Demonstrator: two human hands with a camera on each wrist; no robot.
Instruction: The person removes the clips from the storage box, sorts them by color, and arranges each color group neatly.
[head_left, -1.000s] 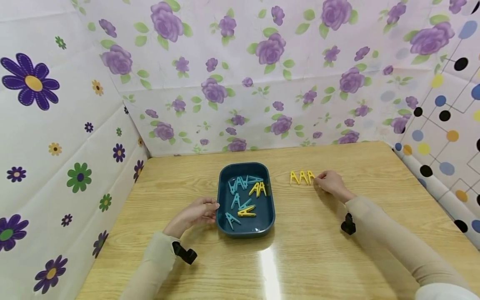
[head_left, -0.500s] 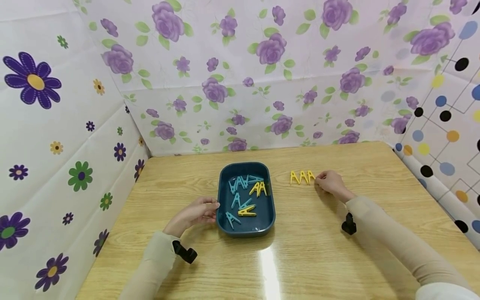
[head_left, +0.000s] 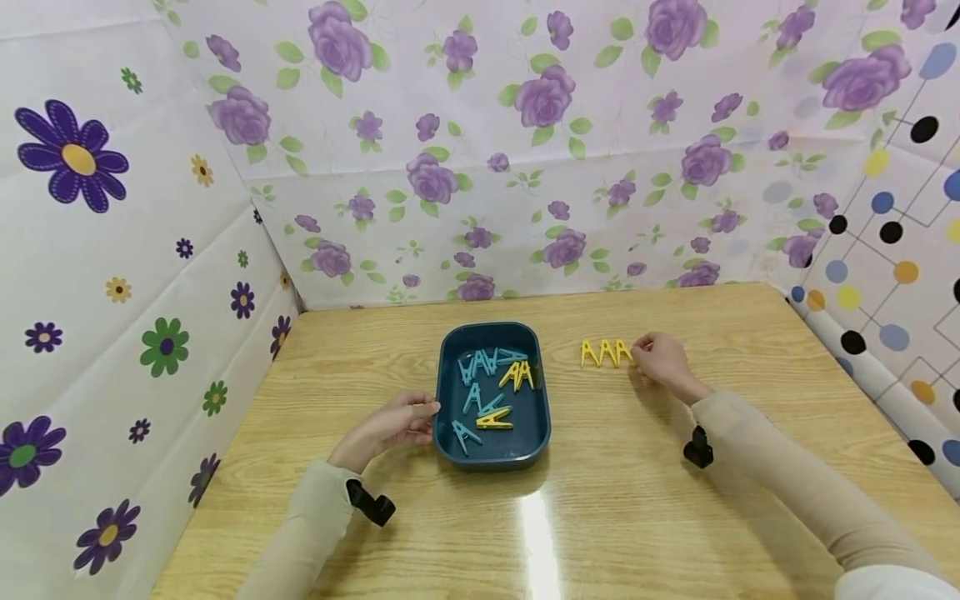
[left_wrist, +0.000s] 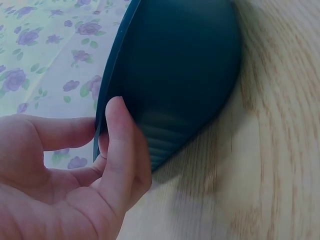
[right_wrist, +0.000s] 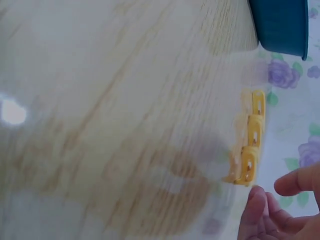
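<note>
My left hand holds the left rim of a dark blue plastic tub. In the left wrist view, the thumb is at the rim's edge and the fingers lie along the outer wall. Several light blue clothespins and a few yellow clothespins are inside the tub. To its right, three yellow clothespins stand in a row on the table. Beside the rightmost one is my right hand. Its thumb and fingers are apart in the right wrist view, with nothing between them.
The wooden table meets a flowered cloth backdrop behind. Patterned sheets also rise at the left and right edges. A black wrist camera is strapped to the left sleeve, and a second camera to the right.
My right fingertips have shifted slightly away from me beside the rightmost yellow clothespin. The left hand keeps its place on the tub, and the head view has shifted a little.
</note>
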